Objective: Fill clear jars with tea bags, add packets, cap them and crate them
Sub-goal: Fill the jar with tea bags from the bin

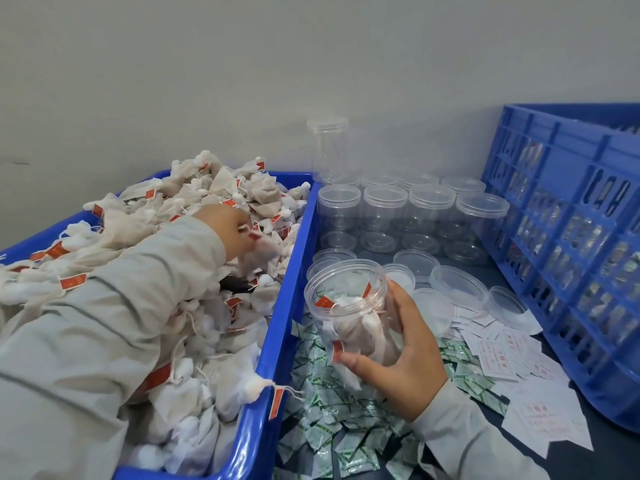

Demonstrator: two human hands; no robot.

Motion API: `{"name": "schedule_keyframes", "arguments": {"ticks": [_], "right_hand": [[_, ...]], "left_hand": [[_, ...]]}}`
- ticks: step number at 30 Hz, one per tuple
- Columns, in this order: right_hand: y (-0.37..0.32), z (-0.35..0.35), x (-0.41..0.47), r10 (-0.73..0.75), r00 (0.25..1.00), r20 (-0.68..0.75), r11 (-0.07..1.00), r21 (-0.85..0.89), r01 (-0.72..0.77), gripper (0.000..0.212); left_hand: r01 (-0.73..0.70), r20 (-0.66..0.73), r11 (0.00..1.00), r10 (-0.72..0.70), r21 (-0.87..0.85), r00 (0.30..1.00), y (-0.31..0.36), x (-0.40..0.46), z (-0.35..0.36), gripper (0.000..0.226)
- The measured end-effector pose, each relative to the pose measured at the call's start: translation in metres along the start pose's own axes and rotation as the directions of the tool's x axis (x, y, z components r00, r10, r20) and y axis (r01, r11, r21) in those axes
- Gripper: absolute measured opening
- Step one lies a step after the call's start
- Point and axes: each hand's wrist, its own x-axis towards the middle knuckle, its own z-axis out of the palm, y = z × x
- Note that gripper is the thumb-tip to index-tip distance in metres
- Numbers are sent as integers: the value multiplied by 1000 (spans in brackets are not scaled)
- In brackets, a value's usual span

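Landmark: the blue tub (291,265) heaped with tea bags (194,202) stood at the left of the surface.
Left hand (225,230): reached across the heap inside the tub, its grip pinched on a bag or two by the strings, as far as I could tell.
Right hand (401,344): just right of the tub, its grip wrapped round the jar (349,306) low on the wall, mouth tilted toward the tub.
Jar: open, partly filled with bags, held above the green packets (346,417).
Lids (453,282): loose, beyond the jar, right of the tub.
Crate (568,237): far right of the tub.
Handling: the bags looked soft and light, apt to snag by their strings; best taken by the body or knot. The jar seemed thin, slick plastic, so a hold round the middle suited it.
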Motion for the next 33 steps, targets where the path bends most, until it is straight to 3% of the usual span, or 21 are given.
{"name": "schedule_keyframes", "arguments": {"ticks": [2, 3, 5, 8, 10, 12, 15, 19, 21, 30, 33], "right_hand": [[0, 0, 0, 9, 1000, -16, 999, 41, -9, 100], [-1, 0, 0, 11, 999, -30, 998, 66, -9, 99], [-2, 0, -2, -4, 997, -76, 992, 122, 14, 98], [-2, -1, -2, 4, 997, -76, 990, 143, 7, 102], [-2, 0, -1, -2, 999, -40, 996, 86, 6, 101], [-3, 0, -1, -25, 998, -51, 998, 56, 28, 97], [-5, -2, -1, -54, 996, -75, 996, 72, 59, 90], [-4, 0, -1, -56, 998, -31, 998, 3, 56, 97], [-5, 1, -2, -53, 998, -26, 998, -18, 53, 96], [-6, 2, -2, -84, 996, -7, 995, -50, 83, 91], [-6, 2, -3, -109, 994, -1, 990, -86, 108, 92]], "left_hand": [[-16, -98, 951, -15, -310, 995, 4, -3, -2, 10], [-29, -99, 867, -23, -497, 995, 8, -6, -4, 5], [-33, -40, 584, 1, -811, 999, 15, -12, -11, 13], [6, 35, 206, 135, -979, 990, 28, -23, -20, 16], [29, 55, 115, 233, -993, 971, 36, -31, -20, 17], [35, 79, 147, 299, -988, 951, 44, -38, -15, 19], [18, 127, 283, 369, -959, 921, 52, -46, -6, 23], [-207, 74, 547, 446, -811, 892, 58, -53, 2, 18], [-305, 52, 619, 490, -724, 870, 61, -56, 4, 18], [-553, -1, 696, 622, -457, 783, 67, -71, -2, 14], [-643, 114, 732, 675, -225, 729, 74, -73, 2, 21]]}}
